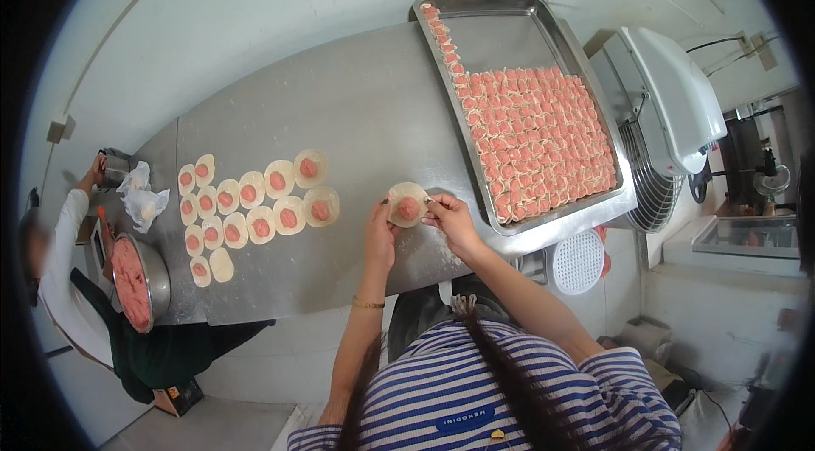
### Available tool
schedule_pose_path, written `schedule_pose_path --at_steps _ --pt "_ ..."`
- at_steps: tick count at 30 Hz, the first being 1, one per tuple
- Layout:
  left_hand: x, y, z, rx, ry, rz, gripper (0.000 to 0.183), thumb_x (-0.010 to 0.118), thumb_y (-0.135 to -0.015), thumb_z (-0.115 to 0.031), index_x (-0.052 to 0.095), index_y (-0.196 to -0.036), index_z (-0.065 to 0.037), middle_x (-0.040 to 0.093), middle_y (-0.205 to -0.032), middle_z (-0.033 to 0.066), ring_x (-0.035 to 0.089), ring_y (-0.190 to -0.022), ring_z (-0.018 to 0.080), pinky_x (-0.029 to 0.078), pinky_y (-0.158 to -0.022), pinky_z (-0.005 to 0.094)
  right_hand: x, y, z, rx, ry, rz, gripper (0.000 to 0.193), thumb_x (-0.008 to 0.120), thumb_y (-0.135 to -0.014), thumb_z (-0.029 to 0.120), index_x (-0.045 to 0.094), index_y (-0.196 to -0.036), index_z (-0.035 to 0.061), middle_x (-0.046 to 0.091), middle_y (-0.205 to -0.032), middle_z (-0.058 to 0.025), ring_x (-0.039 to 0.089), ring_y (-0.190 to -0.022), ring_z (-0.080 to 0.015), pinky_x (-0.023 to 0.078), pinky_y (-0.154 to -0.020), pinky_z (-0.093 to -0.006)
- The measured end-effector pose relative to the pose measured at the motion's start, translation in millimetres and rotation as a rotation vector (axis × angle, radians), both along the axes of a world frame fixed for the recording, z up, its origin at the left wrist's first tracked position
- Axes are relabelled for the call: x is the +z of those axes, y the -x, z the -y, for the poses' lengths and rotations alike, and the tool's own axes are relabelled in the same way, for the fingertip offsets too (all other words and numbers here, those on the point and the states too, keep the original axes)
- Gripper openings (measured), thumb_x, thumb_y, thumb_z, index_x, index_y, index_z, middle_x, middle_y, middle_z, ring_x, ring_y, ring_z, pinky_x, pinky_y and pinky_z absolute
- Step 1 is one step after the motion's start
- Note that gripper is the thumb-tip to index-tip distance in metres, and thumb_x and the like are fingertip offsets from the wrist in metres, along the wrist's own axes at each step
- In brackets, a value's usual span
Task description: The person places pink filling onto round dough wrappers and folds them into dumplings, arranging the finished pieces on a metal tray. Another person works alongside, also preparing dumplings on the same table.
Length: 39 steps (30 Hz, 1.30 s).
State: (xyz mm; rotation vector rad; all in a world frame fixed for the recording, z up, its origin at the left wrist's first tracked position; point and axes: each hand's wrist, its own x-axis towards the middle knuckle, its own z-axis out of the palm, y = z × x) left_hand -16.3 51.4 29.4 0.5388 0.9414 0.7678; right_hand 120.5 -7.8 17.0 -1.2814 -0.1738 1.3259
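Note:
Between both hands is a round dough wrapper (396,194) with a ball of pink minced meat (408,208) in its middle. The wrapper is still flat and unfolded. My left hand (379,229) grips its left edge, while my right hand (452,219) pinches the right edge between thumb and fingers. To the left on the steel table (356,103) lie rows of wrappers (278,179), nearly all topped with meat; one near wrapper (222,265) looks bare. At the right, a large metal tray (501,14) carries many rows of shaped meat dumplings (535,137).
A steel bowl of minced meat (133,281) stands at the table's left end, beside a plastic bag (143,199). A co-worker (72,273) is there, one hand on a metal container (114,169). Beyond the tray is a white mixer-like machine (666,103); a white perforated stool (579,263) stands below.

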Motion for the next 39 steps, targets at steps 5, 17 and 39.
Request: schedule_pose_path --at_steps 5,17,39 --pt "-25.8 5.0 4.7 -0.216 -0.447 -0.697 0.029 0.045 -0.088 -0.01 0.062 -0.11 0.001 0.065 -0.101 0.0144 0.062 -0.097 0.0181 0.047 -0.082 0.0295 -22.0 -2.8 8.6 0.07 0.082 0.195 0.011 0.054 -0.089 0.006 0.061 -0.092 -0.0017 0.062 -0.081 -0.0034 0.058 -0.069 -0.0082 0.05 -0.063 -0.0224" --pt "-23.9 4.4 8.0 -0.26 -0.652 -0.655 0.031 0.061 -0.078 0.003 0.065 -0.108 -0.002 0.068 -0.092 0.0132 0.066 -0.079 0.0175 0.051 -0.073 0.0283 -28.9 -3.1 13.9 0.181 -0.175 0.624 0.034 0.061 -0.075 -0.009 0.065 -0.106 0.0045 0.065 -0.091 -0.006 0.062 -0.08 -0.0112 0.049 -0.069 -0.0242" --pt "-1.7 -2.2 20.0 -0.093 -0.361 -0.135 0.03 0.064 -0.081 0.003 0.053 -0.109 -0.001 0.06 -0.102 0.0081 0.06 -0.093 0.0143 0.05 -0.077 0.0253 11.6 -39.6 9.5 0.357 -0.082 0.723 0.033 0.061 -0.073 -0.009 0.062 -0.105 0.0 0.062 -0.089 -0.0051 0.06 -0.083 -0.0114 0.05 -0.076 -0.0249"
